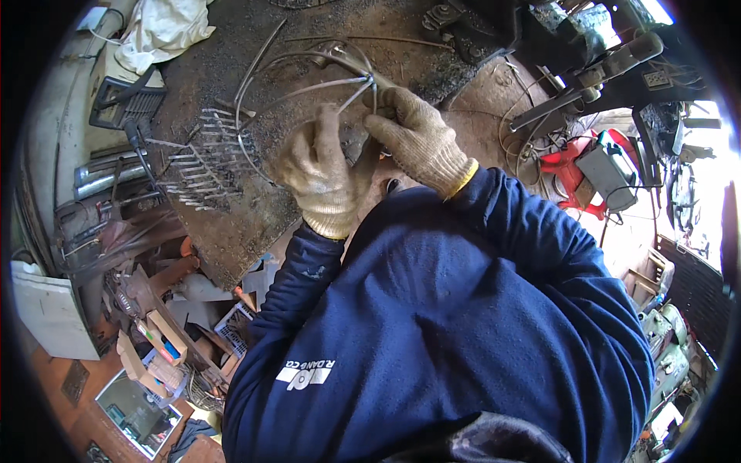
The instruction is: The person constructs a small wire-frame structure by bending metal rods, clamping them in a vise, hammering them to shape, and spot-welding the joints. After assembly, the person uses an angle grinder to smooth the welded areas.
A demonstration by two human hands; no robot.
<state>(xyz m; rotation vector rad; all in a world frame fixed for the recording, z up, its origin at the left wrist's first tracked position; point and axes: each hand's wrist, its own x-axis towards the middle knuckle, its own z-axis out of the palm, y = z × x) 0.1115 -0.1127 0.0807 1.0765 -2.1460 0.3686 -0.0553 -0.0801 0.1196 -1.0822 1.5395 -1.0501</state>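
Observation:
A wire frame of curved metal rods [312, 90] stands over the work surface, its rods meeting at a joint near the top. My right hand [421, 135], in a knitted work glove with a yellow cuff edge, is closed on a rod just below that joint. To its left is my left hand [318, 174], gloved too, beside the lower curve of the frame. Its index finger points up and the other fingers are half bent and apart; I see nothing held there. Its palm side is partly hidden.
Short metal strips [204, 166] lie in rows on the dirty work surface [220, 239]. A dark vented machine [127, 100] and white cloth [164, 31] are far left. A red stool [570, 166] holding a grey box stands right. Cables hang nearby, and boxes crowd the lower left.

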